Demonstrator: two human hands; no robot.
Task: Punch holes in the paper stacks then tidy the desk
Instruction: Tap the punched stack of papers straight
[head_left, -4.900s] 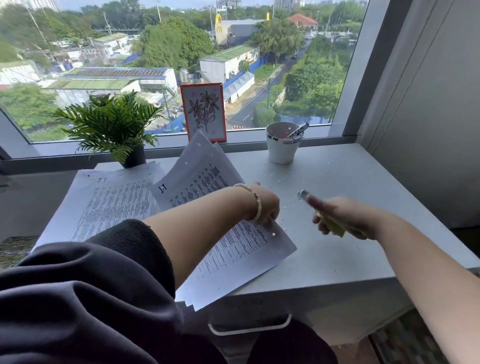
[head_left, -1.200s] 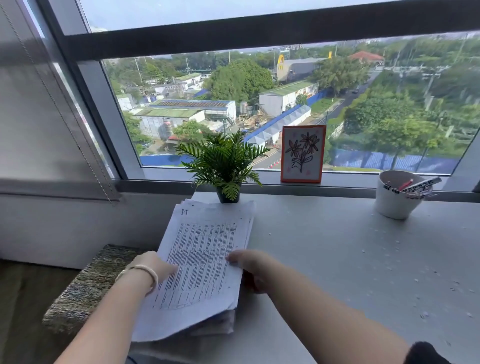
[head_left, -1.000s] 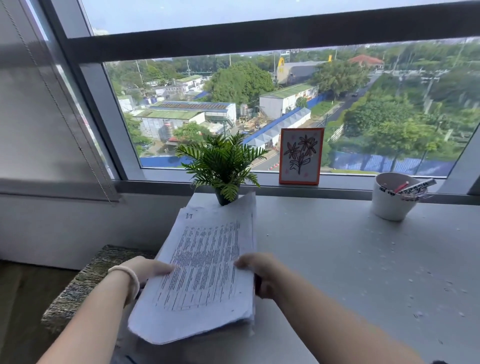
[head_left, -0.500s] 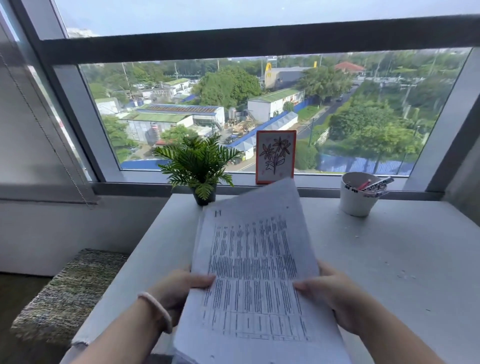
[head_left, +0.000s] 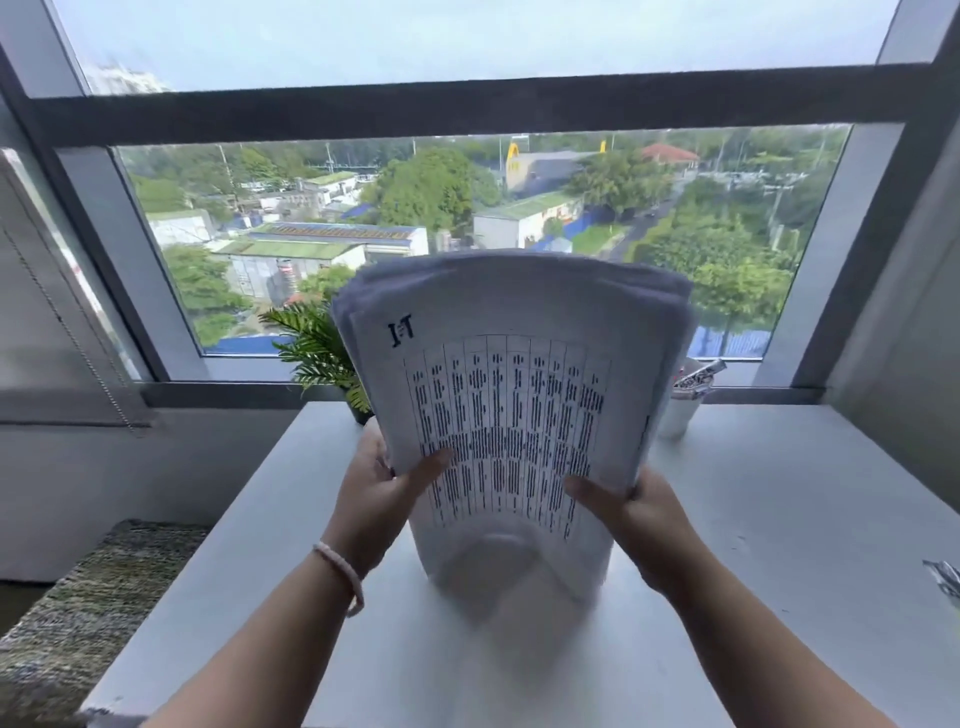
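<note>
A thick stack of printed paper (head_left: 511, 395) stands almost upright over the middle of the white desk (head_left: 779, 519), its lower edge blurred just above the surface. My left hand (head_left: 379, 499) grips its left side, thumb on the printed front. My right hand (head_left: 644, 514) grips the right side the same way. The top sheets curl back toward the window. No hole punch shows in this view.
A small green plant (head_left: 317, 353) and a white cup of pens (head_left: 685, 400) stand at the back by the window sill, both partly hidden by the paper. A silvery object (head_left: 943, 577) lies at the desk's right edge. A woven seat (head_left: 78, 613) sits lower left.
The stack lay flat at the desk's left; both hands gathered it, carried it to the middle and tipped it upright. The view swung right with it.
</note>
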